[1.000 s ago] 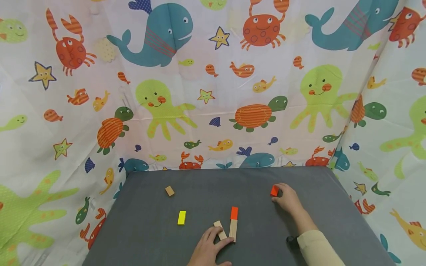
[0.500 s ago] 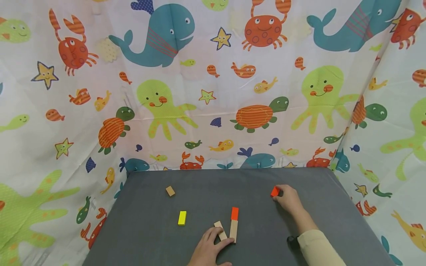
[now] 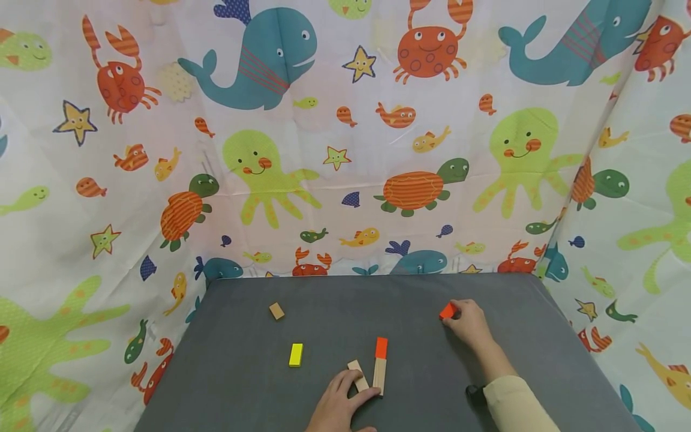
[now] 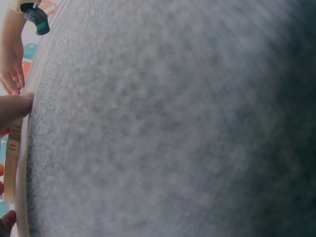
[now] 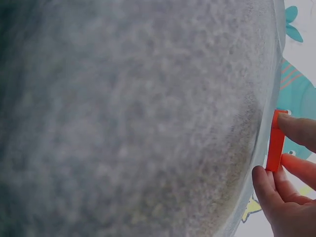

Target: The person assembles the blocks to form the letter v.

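Note:
My right hand [image 3: 468, 324] pinches a red-orange block [image 3: 447, 311] at the back right of the grey table. In the right wrist view, the thumb and fingertips lie along that red-orange block [image 5: 275, 148]. My left hand [image 3: 340, 399] is at the front middle, its fingers and thumb around a slanted plain wooden block [image 3: 355, 367]. Its thumb tip meets the near end of a second wooden block [image 3: 379, 375], which points away from me with another red-orange block [image 3: 381, 347] at its far end. Numbers show on the wooden blocks [image 4: 12, 146] in the left wrist view.
A yellow block [image 3: 296, 354] lies left of my left hand. Farther back on the left is a small wooden block [image 3: 276, 311]. A curtain [image 3: 345, 180] printed with sea animals stands behind the grey table [image 3: 232, 384] and along its sides.
The red-orange block in my right hand has turned slightly. My left hand and the blocks near it stay where they were; the head view has shifted a little.

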A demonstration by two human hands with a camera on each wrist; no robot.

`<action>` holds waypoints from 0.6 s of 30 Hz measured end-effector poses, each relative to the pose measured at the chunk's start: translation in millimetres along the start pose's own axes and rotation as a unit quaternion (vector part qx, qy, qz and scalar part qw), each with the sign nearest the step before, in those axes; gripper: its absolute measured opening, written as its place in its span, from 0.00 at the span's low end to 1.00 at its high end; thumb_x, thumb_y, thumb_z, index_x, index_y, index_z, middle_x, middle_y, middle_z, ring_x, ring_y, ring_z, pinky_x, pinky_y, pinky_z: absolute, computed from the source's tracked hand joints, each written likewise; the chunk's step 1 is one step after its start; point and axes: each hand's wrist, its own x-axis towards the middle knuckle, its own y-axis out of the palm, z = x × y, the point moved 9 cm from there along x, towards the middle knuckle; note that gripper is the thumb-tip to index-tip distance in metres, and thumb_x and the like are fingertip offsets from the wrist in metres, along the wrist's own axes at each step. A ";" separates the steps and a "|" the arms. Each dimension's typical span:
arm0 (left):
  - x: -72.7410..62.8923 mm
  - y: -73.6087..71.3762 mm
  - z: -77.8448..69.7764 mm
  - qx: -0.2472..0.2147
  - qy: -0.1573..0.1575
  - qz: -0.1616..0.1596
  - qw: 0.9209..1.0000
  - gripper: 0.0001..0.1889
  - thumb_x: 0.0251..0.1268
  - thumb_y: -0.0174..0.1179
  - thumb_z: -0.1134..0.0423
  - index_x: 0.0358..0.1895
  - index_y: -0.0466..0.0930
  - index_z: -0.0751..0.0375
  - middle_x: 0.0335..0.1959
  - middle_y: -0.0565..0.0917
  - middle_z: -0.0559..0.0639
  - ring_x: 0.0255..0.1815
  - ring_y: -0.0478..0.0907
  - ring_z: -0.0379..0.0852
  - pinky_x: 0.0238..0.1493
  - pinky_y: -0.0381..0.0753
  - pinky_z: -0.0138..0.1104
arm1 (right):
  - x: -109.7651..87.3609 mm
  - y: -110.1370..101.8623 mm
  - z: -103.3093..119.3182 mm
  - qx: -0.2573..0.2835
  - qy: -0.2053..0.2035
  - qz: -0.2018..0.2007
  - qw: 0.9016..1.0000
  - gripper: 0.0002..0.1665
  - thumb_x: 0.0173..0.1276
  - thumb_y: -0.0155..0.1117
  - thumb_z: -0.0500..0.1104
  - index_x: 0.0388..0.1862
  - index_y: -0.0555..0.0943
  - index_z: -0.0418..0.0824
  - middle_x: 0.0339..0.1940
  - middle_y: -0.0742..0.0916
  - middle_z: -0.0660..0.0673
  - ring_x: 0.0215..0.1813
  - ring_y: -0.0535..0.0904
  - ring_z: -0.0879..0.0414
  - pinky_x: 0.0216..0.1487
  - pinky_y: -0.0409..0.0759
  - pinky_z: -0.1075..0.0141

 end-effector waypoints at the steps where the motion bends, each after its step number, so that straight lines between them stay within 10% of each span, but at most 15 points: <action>1: 0.0 0.2 0.2 -0.001 0.000 0.001 1.000 0.32 0.58 0.49 0.20 0.68 0.64 0.13 0.68 0.66 0.42 0.67 0.66 0.51 0.63 0.77 0.54 | -0.2 -1.1 0.9 0.002 0.000 -0.003 1.000 0.34 0.58 0.76 0.40 0.61 0.78 0.23 0.55 0.80 0.25 0.57 0.77 0.32 0.61 0.77 0.39; 18: 0.1 0.5 0.3 -0.003 -0.001 -0.001 1.000 0.32 0.59 0.50 0.21 0.68 0.65 0.14 0.68 0.66 0.42 0.67 0.66 0.50 0.62 0.78 0.54 | 1.1 -3.5 12.3 0.030 0.017 0.006 0.999 0.34 0.58 0.78 0.42 0.61 0.79 0.28 0.55 0.81 0.29 0.51 0.81 0.40 0.55 0.82 0.43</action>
